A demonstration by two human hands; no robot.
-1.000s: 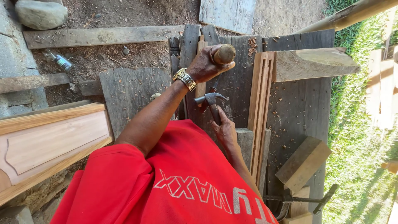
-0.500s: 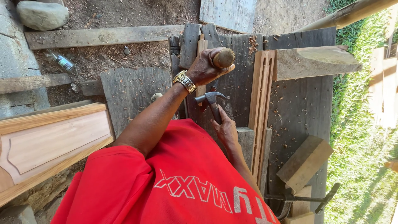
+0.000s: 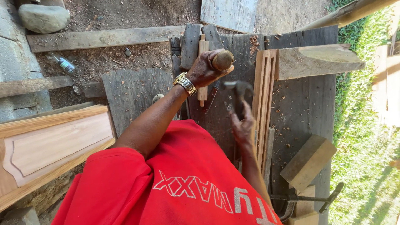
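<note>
Left arm stretched forward, bare forearm angled up, left hand (image 3: 204,68) curled in a tight fist with the knuckles up. Right hand (image 3: 243,125) sits lower and closer, fingers wrapped shut, wrist bent upward.

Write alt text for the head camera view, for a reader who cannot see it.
A person in a red shirt works at a dark plank bench: the left hand grips a round wooden handle over a small wood strip, while the right hand raises a blurred hammer. A carved pale panel lies at left.
</note>
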